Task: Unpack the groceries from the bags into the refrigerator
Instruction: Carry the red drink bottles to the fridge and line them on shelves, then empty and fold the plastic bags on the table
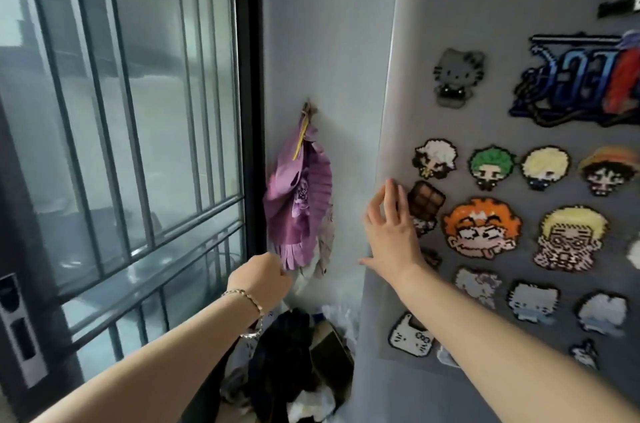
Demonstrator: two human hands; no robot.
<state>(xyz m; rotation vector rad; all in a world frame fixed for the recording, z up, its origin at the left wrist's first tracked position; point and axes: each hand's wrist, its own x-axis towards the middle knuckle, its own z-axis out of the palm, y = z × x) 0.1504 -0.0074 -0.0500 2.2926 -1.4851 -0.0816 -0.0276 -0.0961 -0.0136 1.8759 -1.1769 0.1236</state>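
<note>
The grey refrigerator door (485,24) fills the right side and is closed, covered in pixel-bead magnets. My right hand (391,232) lies flat with straight fingers against the door's left edge, beside a chocolate-bar magnet (426,201). My left hand (259,279), with a bracelet on the wrist, is curled just below a bundle of purple bags (301,201) hanging from a wall hook. Its fingers face away, so I cannot see whether they hold anything. A dark bag (287,353) and crumpled white plastic bags (311,405) lie on the floor in the gap left of the refrigerator.
A barred glass door (138,128) with a dark frame stands on the left, with its lock plate (20,325) at the lower left. A grey wall (329,42) runs between that door and the refrigerator. The gap there is narrow.
</note>
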